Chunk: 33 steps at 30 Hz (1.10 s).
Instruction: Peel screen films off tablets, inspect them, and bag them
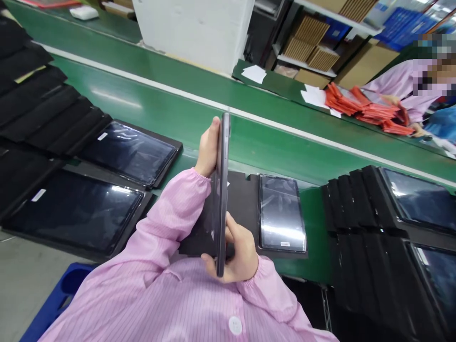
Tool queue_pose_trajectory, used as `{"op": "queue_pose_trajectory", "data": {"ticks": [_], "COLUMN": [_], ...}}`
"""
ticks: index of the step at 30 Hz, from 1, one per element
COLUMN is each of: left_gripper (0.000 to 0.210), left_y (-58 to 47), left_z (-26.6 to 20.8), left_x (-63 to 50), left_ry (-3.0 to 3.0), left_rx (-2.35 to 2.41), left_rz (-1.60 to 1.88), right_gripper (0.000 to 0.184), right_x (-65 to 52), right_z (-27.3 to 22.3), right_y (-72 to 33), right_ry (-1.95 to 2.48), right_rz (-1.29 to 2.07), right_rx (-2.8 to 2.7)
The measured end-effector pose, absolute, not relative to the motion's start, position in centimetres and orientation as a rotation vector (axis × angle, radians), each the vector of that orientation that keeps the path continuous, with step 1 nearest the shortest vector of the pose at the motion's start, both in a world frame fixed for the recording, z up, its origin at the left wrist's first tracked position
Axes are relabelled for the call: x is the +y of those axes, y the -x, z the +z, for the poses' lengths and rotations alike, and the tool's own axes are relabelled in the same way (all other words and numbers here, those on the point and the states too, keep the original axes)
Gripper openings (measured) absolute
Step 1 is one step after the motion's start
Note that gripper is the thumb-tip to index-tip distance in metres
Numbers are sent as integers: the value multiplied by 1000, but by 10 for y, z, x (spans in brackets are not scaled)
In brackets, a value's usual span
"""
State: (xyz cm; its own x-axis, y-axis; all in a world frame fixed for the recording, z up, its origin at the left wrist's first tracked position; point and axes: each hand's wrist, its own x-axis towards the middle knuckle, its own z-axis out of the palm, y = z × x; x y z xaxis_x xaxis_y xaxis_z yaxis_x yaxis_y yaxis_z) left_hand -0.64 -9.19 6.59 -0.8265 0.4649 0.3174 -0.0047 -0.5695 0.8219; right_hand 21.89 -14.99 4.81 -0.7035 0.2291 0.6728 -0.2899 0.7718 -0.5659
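Note:
A dark tablet (223, 190) stands on edge in front of my chest, its thin side turned up to me. My left hand (208, 148) presses against its far left face, with the thumb along the edge. Around its near end, my right hand (239, 249) is closed, thumb on one side and fingers on the other. Below it lies an open black folder-like case (244, 202), and in that case's right half rests another tablet (283, 213) with a shiny film and a small white label.
Overlapping black cases with tablets (130, 152) spread over the left side. More stacked cases (356, 199) stand at right. Beyond the green bench (171, 95) are a white block (194, 28), boxes on shelves (309, 42), and a person in pink beside orange-red packets (370, 109).

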Motion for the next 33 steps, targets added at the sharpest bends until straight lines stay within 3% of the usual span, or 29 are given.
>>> {"op": "queue_pose_trajectory", "data": {"ticks": [7, 15, 18, 24, 33], "left_gripper": [52, 53, 53, 50, 50], "left_y": [4, 14, 20, 22, 17], "left_z": [74, 58, 52, 50, 52], "left_x": [-93, -83, -79, -78, -78], "left_ry": [-765, -658, -650, -567, -629], "left_rx": [1281, 1304, 1334, 1374, 1370], "left_rz": [2418, 2351, 2326, 2286, 2333], "right_gripper": [103, 104, 99, 68, 63], "right_x": [-144, -140, -138, -137, -135], "right_z": [47, 49, 49, 48, 46], "right_y": [-226, -223, -221, -219, -219], "right_ry": [58, 117, 112, 146, 200], "right_rz": [985, 1205, 1309, 1415, 1458], "right_rx": [-2354, -2359, -2337, -2249, -2206]}}
